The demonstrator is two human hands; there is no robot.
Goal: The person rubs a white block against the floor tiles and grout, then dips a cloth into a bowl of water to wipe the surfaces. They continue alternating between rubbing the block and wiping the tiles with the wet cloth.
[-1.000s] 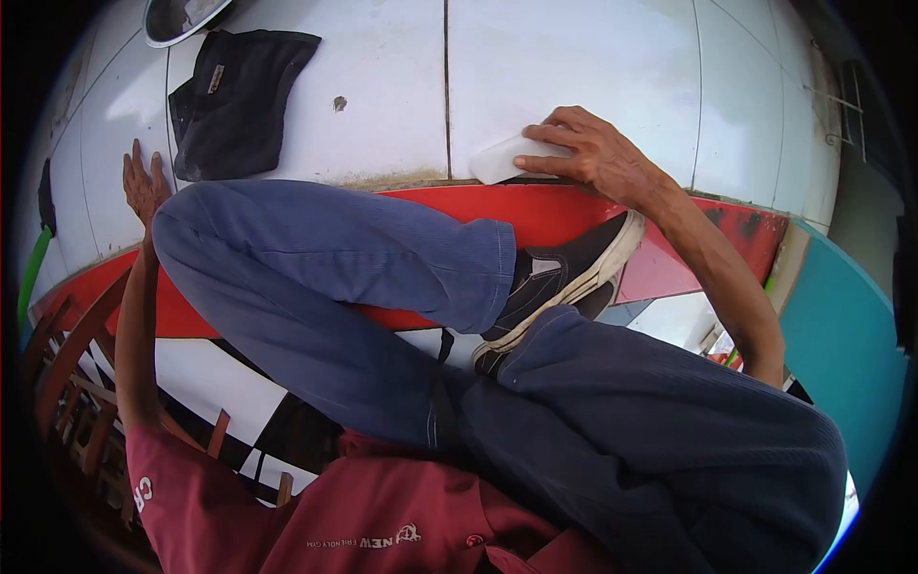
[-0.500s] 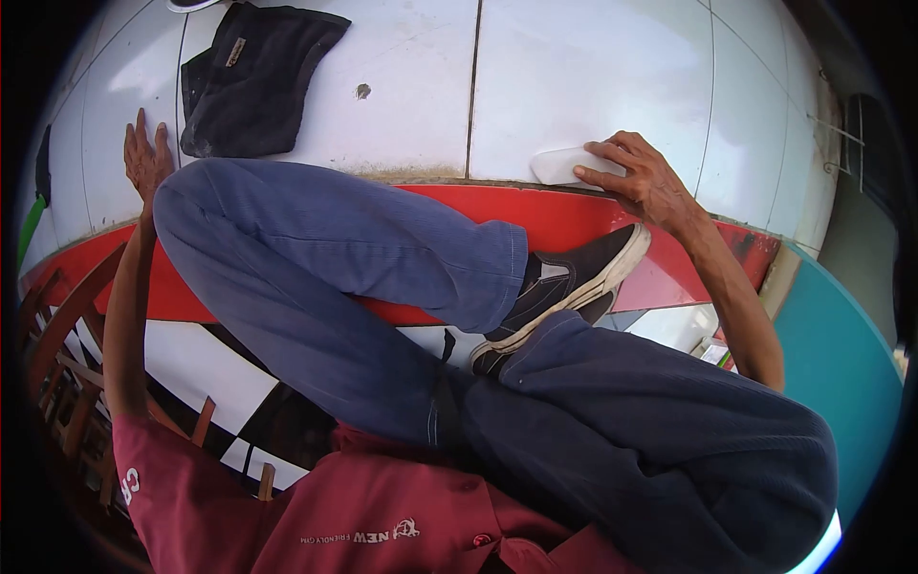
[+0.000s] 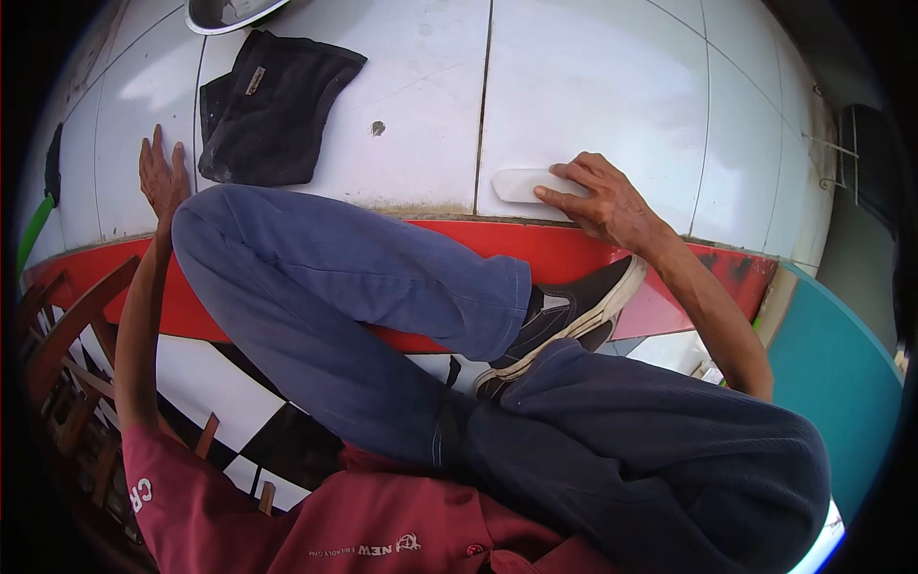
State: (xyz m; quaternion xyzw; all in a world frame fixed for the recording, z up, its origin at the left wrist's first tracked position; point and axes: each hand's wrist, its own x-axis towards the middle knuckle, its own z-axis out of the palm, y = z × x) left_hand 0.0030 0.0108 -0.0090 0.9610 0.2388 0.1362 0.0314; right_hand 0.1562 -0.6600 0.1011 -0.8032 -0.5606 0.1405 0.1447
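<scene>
My right hand (image 3: 617,209) grips a white oblong block (image 3: 514,185) between thumb and fingers. The block lies against the white tiles (image 3: 593,86), close to their lower edge; its exact kind cannot be made out. On the left, my left hand (image 3: 166,182) rests on the tiles with its fingers spread and nothing in them. Nearest to it is a folded black cloth (image 3: 277,115) with a small label, spread on the tiles just to its right.
A metal bowl (image 3: 203,21) stands beyond the cloth. Along the tiles runs a red edge (image 3: 564,247). Wooden chair parts (image 3: 81,316) are at the left, near a green-handled thing (image 3: 33,234). A teal panel (image 3: 832,354) stands at the right.
My right hand has slid the white block to the left along the tile edge. The view has shifted, so more of the bowl shows. My left hand stays on the tiles.
</scene>
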